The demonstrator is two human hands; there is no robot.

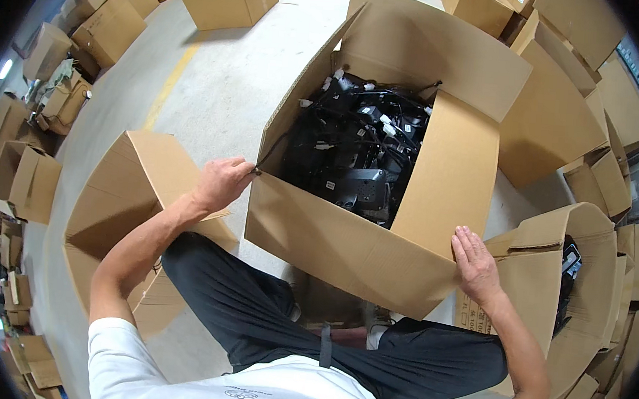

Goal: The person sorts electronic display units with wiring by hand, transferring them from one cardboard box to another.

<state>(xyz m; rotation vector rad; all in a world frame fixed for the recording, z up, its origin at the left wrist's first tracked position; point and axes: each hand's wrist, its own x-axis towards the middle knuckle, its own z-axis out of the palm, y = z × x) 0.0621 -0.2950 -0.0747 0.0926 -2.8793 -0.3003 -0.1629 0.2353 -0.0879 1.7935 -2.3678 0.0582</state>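
Note:
A large cardboard box (pixel 338 250) stands in front of me, its far flaps raised and its right flap (pixel 453 169) folded over part of the opening. Inside lie many black plastic parts (pixel 354 187) tangled with black cables and white connectors. At the box's near left corner, the fingers of my left hand (pixel 223 183) are pinched on the end of a black cable (pixel 269 153) that runs over the edge from inside. My right hand (pixel 475 266) rests on the near right corner with its fingers stretched out, holding nothing.
An opened cardboard box (pixel 113 194) sits by my left knee. Beside my right knee, another open box (pixel 537 243) holds black items (pixel 570 275). More cartons (pixel 230 1) stand on the grey floor (pixel 136 95) and are stacked along both sides.

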